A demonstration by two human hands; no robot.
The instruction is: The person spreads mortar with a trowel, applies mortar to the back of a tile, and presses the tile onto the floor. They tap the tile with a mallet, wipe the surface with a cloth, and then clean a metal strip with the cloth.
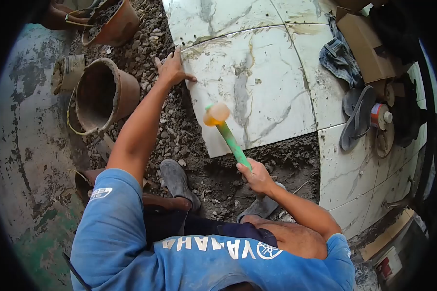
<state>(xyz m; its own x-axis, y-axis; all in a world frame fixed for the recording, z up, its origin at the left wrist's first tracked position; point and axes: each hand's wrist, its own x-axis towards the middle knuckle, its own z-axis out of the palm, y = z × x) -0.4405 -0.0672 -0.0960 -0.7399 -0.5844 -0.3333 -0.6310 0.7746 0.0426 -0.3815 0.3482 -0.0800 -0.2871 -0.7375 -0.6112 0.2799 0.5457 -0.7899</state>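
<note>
My right hand [258, 177] is wrapped round the green handle of a rubber mallet [232, 145]. The mallet's pale orange head overlaps the left part of a large white marble-patterned floor tile [272, 82] in this view. My left hand [172, 69] rests at the tile's left edge, fingers spread, thumb on its surface. Grey and brown smears mark the tile. Its near edge borders a patch of dark wet mortar [291, 157], and gravel [155, 128] runs along its left side.
An orange bucket [126, 92] stands on the left, with another bucket [124, 26] of dark material beyond it, near a person's hand [65, 17]. Laid tiles [344, 169] continue on the right. Sandals [358, 119], a cloth [340, 58], a can [381, 116] and a cardboard box [366, 46] lie there.
</note>
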